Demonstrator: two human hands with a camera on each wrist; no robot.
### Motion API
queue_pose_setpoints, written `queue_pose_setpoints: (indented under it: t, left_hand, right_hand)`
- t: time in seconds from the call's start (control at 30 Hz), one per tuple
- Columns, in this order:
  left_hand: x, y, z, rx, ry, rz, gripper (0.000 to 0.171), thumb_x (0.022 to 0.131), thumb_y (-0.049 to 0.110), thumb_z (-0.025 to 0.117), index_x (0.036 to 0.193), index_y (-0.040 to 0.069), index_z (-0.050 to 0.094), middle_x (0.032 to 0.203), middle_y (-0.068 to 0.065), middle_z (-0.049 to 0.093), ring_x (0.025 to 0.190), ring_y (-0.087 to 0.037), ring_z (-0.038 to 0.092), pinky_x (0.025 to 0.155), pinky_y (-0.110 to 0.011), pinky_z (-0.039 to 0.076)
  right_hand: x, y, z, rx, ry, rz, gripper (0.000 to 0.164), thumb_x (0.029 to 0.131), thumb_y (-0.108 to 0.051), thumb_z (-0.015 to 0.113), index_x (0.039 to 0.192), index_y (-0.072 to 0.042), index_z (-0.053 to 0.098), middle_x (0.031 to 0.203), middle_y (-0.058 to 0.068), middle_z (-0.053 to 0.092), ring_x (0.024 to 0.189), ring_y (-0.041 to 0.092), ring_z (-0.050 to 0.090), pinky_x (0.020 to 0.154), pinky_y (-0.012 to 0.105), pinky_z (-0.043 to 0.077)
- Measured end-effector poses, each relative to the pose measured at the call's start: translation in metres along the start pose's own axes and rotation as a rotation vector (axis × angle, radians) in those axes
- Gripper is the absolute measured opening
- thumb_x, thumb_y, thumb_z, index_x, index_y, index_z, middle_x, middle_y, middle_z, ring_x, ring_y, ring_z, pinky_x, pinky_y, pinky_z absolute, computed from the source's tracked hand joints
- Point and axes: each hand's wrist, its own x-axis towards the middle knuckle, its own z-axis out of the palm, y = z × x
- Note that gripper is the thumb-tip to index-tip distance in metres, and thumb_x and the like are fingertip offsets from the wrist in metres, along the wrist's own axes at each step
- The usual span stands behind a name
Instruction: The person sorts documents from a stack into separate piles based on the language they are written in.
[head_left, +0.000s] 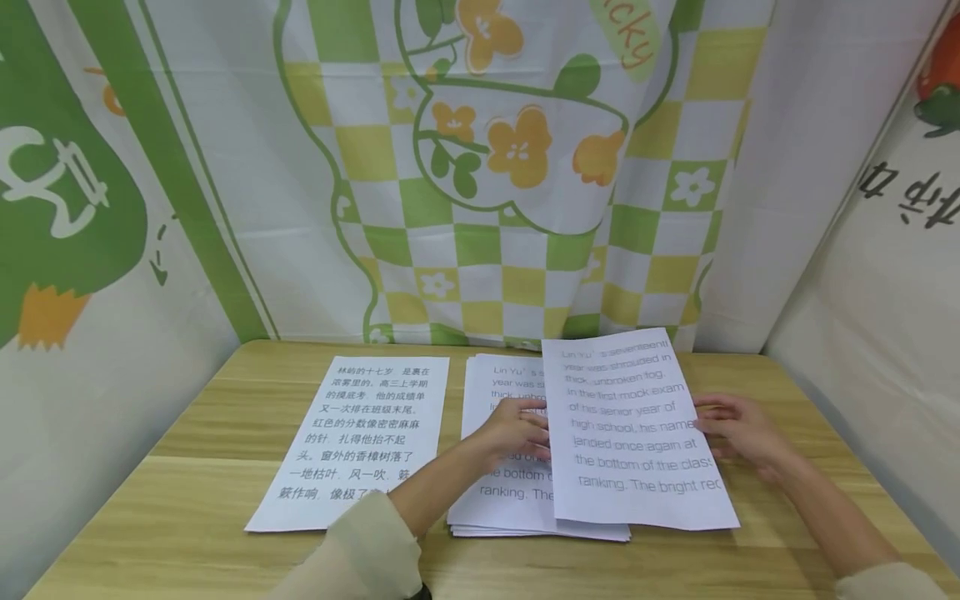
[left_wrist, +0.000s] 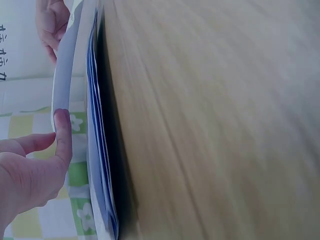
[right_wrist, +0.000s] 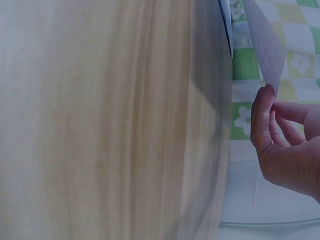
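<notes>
Holding one printed sheet up over the stack

Head view: the sheet tilts between the left hand and the right hand, overlapping the stack's right side. As I judge it, this sheet is parted from the stack but not yet set down, and the layers beneath are left to handle. A page of Chinese text lies by itself on the table, to the left.

Left wrist view: side-on, it shows what the head view does not, a gap between sheet and stack. Thumb and finger appear to pinch the sheet's edge.

Right wrist view: thumb and fingertips pinch the opposite edge, a grip partly hidden from the head camera. Only a sliver of stack shows.
</notes>
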Motion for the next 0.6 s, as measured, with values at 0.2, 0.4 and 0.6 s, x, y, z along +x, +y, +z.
queue_pose_setpoints:
  t: [0.2, 0.4, 0.6]
  left_hand:
    - [0.003, 0.000, 0.009, 0.026, 0.007, -0.004, 0.071, 0.088, -0.017, 0.058, 0.155, -0.004, 0.039, 0.115, -0.022, 0.070, 0.089, -0.029, 0.075, 0.080, -0.039, 0.066]
    - [0.005, -0.001, 0.016, 0.033, -0.005, -0.001, 0.073, 0.089, -0.014, 0.058, 0.158, -0.002, 0.036, 0.116, -0.021, 0.069, 0.092, -0.029, 0.074, 0.081, -0.040, 0.065]
    - [0.009, -0.004, 0.026, 0.019, -0.037, -0.004, 0.073, 0.089, -0.013, 0.061, 0.157, -0.004, 0.035, 0.113, -0.020, 0.067, 0.094, -0.033, 0.073, 0.083, -0.043, 0.065]
  right_hand:
    - [0.000, 0.003, -0.005, -0.006, 0.020, 0.004, 0.051, 0.102, -0.002, 0.061, 0.145, 0.015, 0.040, 0.106, 0.006, 0.068, 0.087, 0.015, 0.070, 0.070, 0.035, 0.064]
    - [-0.001, 0.009, -0.014, 0.015, 0.009, 0.006, 0.053, 0.102, -0.002, 0.060, 0.146, 0.016, 0.038, 0.105, 0.000, 0.071, 0.087, 0.014, 0.071, 0.069, 0.035, 0.063]
    - [-0.005, 0.012, -0.023, 0.021, 0.003, 0.014, 0.051, 0.102, -0.003, 0.061, 0.144, 0.016, 0.039, 0.103, -0.002, 0.072, 0.086, 0.015, 0.071, 0.068, 0.034, 0.062]
